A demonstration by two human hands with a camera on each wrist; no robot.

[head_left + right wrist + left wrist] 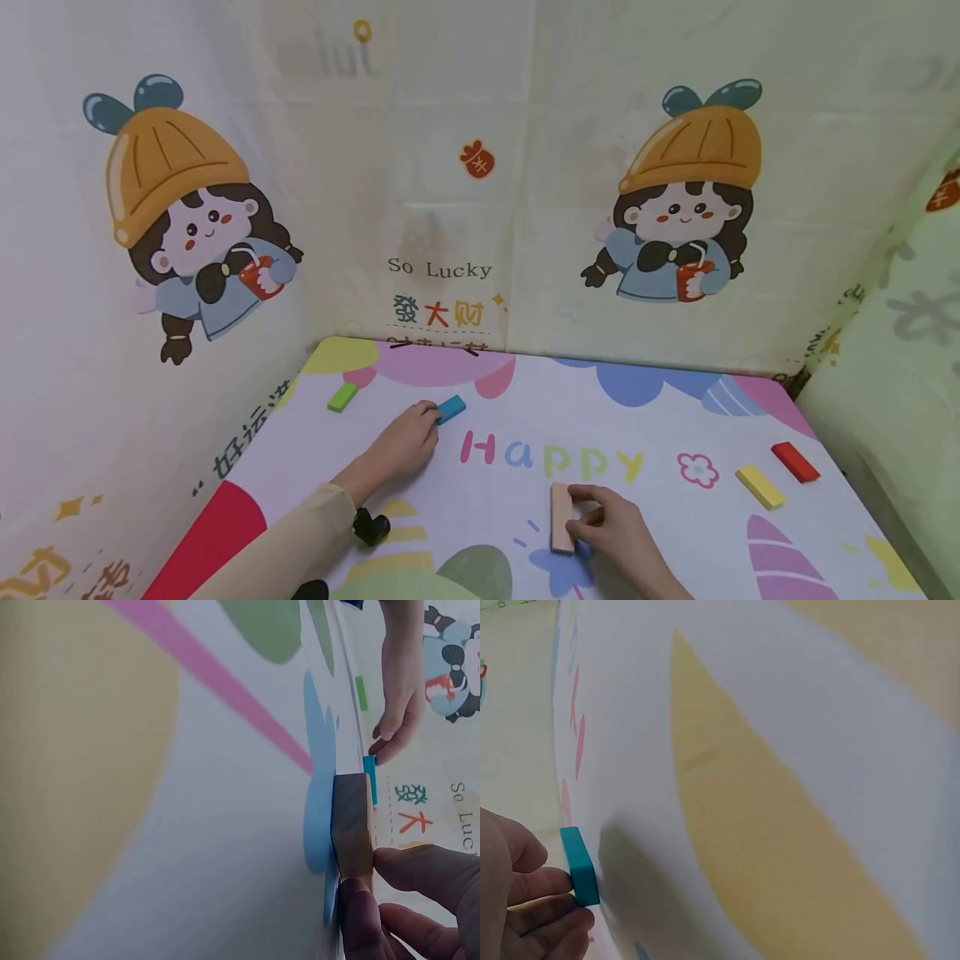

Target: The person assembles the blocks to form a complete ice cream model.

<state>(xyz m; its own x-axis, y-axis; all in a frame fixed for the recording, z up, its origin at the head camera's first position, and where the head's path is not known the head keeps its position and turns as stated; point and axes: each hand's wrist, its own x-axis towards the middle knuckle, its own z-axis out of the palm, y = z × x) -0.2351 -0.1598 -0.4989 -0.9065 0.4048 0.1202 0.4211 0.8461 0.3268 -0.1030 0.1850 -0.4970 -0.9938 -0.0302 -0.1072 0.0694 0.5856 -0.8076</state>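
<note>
On the white, colourfully printed desk [630, 433], the left hand [405, 437], grip nearly closed, pinches one end of a flat blue rectangular block [452, 409]. Around four o'clock from there, the right hand [613, 527], grip partly closed, holds a pale wooden rectangular block [561, 518] from its three-o'clock side.

A small cloth-walled nook — home or studio, I cannot tell; cartoon-printed cloth [558, 50] hangs behind the table [540, 404] and along both its sides; bright shapes [630, 385] decorate the table — childlike, cheerful.

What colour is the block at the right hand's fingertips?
The block is pale wood-brown, clearest in the head view.
</note>
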